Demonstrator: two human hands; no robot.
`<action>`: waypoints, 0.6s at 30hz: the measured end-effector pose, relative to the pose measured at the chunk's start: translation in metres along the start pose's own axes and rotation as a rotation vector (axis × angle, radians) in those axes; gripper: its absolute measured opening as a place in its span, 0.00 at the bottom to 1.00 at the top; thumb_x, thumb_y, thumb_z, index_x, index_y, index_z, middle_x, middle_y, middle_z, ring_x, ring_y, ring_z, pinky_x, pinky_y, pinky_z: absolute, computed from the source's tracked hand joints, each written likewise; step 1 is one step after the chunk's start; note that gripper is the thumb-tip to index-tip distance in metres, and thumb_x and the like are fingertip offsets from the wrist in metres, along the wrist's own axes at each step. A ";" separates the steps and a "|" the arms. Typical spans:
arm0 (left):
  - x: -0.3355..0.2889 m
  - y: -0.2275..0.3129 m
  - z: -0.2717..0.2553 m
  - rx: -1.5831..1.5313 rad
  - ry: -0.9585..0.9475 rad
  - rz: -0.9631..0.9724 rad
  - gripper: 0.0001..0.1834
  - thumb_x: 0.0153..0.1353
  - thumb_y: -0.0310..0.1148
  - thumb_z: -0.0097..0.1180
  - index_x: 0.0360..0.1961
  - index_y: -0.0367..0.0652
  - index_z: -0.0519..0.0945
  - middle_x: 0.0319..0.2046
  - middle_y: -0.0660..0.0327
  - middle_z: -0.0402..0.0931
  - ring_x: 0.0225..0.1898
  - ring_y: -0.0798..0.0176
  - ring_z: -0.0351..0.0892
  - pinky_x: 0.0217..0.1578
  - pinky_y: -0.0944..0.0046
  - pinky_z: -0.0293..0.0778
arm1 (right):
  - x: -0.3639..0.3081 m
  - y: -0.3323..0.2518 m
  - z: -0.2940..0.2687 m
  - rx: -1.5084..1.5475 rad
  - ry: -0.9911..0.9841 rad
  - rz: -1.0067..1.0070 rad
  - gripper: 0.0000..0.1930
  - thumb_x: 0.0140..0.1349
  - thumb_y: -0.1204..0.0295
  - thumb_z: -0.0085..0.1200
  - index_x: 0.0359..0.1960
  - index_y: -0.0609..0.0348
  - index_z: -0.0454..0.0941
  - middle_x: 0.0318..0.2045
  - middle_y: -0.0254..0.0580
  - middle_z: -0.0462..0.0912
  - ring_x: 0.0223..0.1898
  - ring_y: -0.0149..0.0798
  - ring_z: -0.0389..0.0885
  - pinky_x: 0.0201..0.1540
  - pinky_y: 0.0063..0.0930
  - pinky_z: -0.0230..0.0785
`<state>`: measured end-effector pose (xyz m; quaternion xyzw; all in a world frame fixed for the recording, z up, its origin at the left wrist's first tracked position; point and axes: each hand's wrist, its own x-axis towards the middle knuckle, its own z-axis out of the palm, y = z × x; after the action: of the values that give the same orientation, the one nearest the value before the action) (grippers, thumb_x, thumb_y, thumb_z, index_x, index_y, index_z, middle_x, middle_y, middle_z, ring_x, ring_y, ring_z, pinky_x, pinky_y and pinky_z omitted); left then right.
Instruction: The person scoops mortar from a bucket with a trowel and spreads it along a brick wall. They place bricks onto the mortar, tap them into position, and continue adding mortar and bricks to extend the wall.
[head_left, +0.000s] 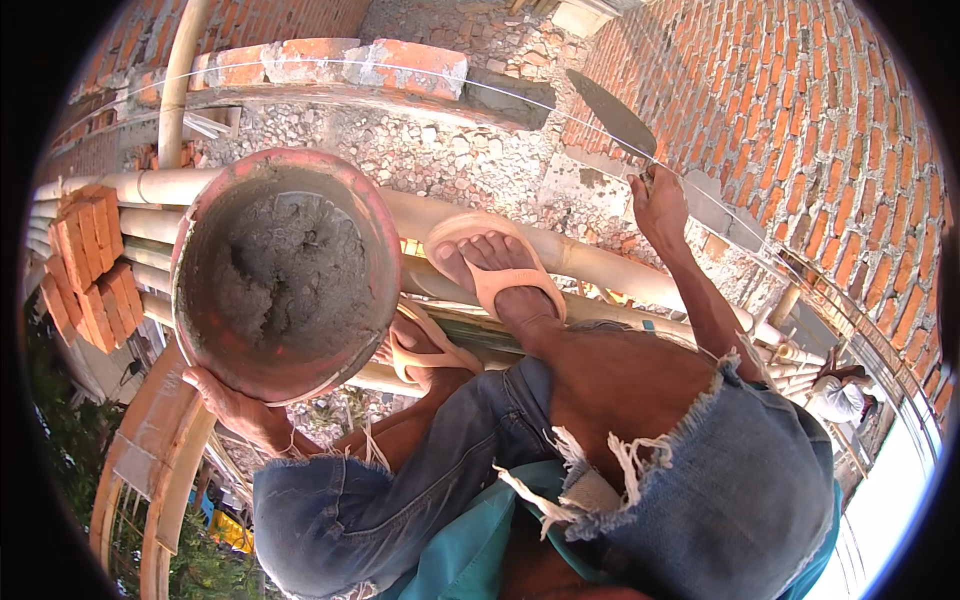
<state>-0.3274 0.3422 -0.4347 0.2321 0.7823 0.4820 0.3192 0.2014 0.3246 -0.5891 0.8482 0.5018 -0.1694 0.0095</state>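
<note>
My left hand [240,408] is closed on the lower rim of a round, mortar-stained reddish bucket [388,255], its thumb outside and the other fingers mostly hidden beneath. Wet grey mortar [300,270] fills the bottom, with a hollow dug in it. At the upper right, my right hand [662,208] grips the handle of a trowel [612,115], whose pointed blade tilts up and left. Beyond, a low wall bears a row of bricks [415,68], with a bed of mortar [508,98] at its right end. A taut white string [330,61] crosses above the wall and passes by the trowel.
My sandalled feet stand on bamboo poles [610,270]. A stack of orange bricks [92,260] sits left of the bucket. An upright bamboo pole [180,85] rises at upper left. Rubble [450,150] lies below; a brick wall [780,110] runs along the right. Another person [845,398] is far below right.
</note>
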 end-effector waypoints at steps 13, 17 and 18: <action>0.004 -0.004 -0.009 -0.009 -0.072 0.014 0.42 0.75 0.63 0.45 0.71 0.33 0.67 0.68 0.51 0.68 0.66 0.53 0.69 0.67 0.51 0.67 | 0.010 0.000 0.045 -0.060 -0.115 -0.057 0.18 0.72 0.61 0.56 0.55 0.58 0.71 0.50 0.55 0.82 0.52 0.61 0.82 0.51 0.61 0.72; 0.008 -0.006 -0.014 0.105 0.005 0.014 0.42 0.75 0.63 0.45 0.71 0.34 0.66 0.69 0.51 0.67 0.67 0.52 0.69 0.68 0.51 0.67 | 0.003 0.018 0.047 0.116 0.015 -0.046 0.19 0.71 0.58 0.57 0.51 0.61 0.76 0.43 0.56 0.84 0.47 0.55 0.84 0.48 0.57 0.72; 0.011 -0.006 -0.015 0.030 0.006 -0.045 0.42 0.76 0.63 0.45 0.72 0.34 0.66 0.68 0.50 0.68 0.67 0.52 0.69 0.68 0.51 0.67 | 0.005 0.022 0.049 0.260 -0.033 -0.036 0.18 0.72 0.58 0.57 0.49 0.62 0.77 0.40 0.55 0.84 0.44 0.52 0.84 0.46 0.53 0.73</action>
<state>-0.3462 0.3377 -0.4384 0.2177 0.7954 0.4635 0.3243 0.2084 0.3091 -0.6405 0.8303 0.4905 -0.2471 -0.0950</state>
